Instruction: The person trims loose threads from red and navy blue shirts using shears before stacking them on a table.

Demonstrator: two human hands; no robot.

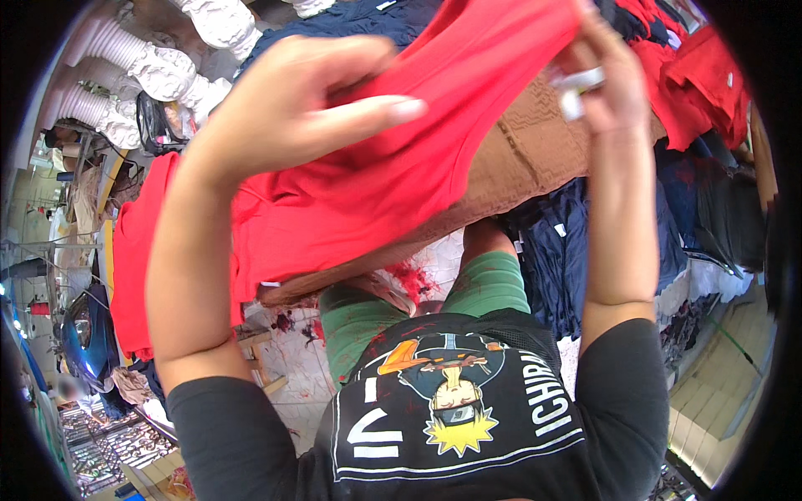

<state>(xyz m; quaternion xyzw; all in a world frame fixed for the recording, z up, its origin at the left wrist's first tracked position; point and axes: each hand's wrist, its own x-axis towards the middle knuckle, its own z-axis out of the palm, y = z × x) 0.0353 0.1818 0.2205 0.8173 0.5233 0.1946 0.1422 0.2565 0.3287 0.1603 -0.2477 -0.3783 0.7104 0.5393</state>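
I hold a red garment (368, 192) up close in front of me, over a brown table (535, 159). My left hand (292, 108) grips its upper left part, thumb stretched across the cloth. My right hand (606, 75) pinches the garment's upper right edge and also holds a small white tool (576, 88). The cloth hangs down to the left past my left forearm. Below it I see my black printed shirt (451, 417) and green shorts (493, 284).
Dark blue garments (560, 250) hang off the table's right side. More red garments (702, 83) are piled at the upper right. White ribbed ducts (134, 75) run at the upper left. A tiled floor (301, 367) with red scraps lies below.
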